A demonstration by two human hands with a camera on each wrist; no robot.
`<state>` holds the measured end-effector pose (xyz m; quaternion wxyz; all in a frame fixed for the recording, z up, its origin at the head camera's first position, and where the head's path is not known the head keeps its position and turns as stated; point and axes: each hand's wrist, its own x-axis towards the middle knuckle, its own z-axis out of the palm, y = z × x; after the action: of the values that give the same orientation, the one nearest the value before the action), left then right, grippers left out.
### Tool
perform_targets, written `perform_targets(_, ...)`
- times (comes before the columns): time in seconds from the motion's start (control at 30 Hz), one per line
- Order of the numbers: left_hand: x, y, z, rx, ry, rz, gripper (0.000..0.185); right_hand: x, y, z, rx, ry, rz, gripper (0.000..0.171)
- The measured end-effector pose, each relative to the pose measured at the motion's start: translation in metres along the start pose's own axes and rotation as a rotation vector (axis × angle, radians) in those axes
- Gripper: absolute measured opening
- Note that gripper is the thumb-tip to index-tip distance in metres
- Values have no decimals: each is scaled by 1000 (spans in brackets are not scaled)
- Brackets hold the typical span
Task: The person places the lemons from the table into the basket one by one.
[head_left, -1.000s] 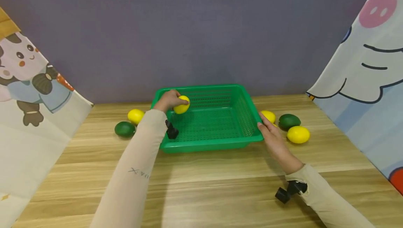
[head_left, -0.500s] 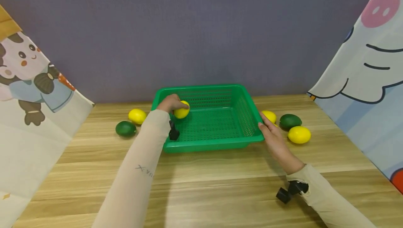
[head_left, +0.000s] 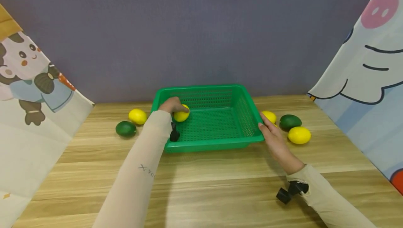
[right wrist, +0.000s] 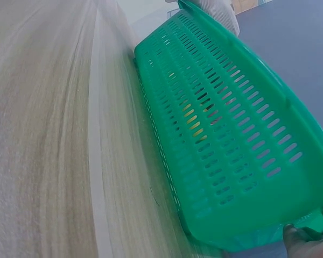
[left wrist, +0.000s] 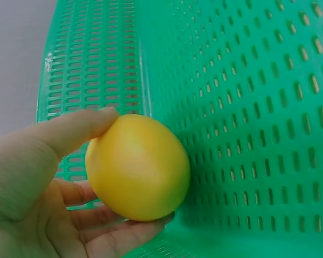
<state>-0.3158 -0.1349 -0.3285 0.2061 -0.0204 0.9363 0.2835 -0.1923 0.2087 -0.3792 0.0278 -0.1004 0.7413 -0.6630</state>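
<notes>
My left hand (head_left: pixel 172 105) is holding a yellow lemon (head_left: pixel 181 115) inside the green basket (head_left: pixel 206 144), near its left end; thumb (left wrist: pixel 78 129) is pressing one side, fingers (left wrist: pixel 124 236) are curving round the other, spread only as far as the fruit's girth. Can't tell if its underside is touching the basket floor. Skin is looking smooth and glossy, so I'm guessing light, firm, a bit slippery, hard to bruise and prone to rolling; I'm rating a grip across the widest part as best, tip clear. My right hand (head_left: pixel 274 141) is gripping the basket's right rim near the front corner, thumb on top, the rest outside. Basket is looking like thin, slightly flexible plastic; rim is offering the best hold. It's sitting on a wood-grain worktop (head_left: pixel 220 193), flat and probably low-friction. Left of it a second lemon (head_left: pixel 137 116) and a dark green fruit (head_left: pixel 126 129) are lying; on the right, a partly hidden lemon (head_left: pixel 268 116), another green fruit (head_left: pixel 290 122) and a front lemon (head_left: pixel 299 135). Grey wall (head_left: pixel 201 32) is standing behind, cartoon-print sheets (head_left: pixel 355 70) are flanking both sides.
</notes>
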Motion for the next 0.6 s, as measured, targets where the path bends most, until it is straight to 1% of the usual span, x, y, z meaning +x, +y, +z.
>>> perform_targets(0.03, 0, 0, 0, 18, -5, -2, 56, 0, 0, 0, 0, -1, -1, 59)
perform_targets(0.17, -1, 1, 2, 39, -21, -16, 62, -1, -1, 1, -1, 0, -7, 59)
perform_targets(0.6, -2, 1, 1, -31, -12, -31, 62, 0, -1, 2, -10, 16, 5, 58)
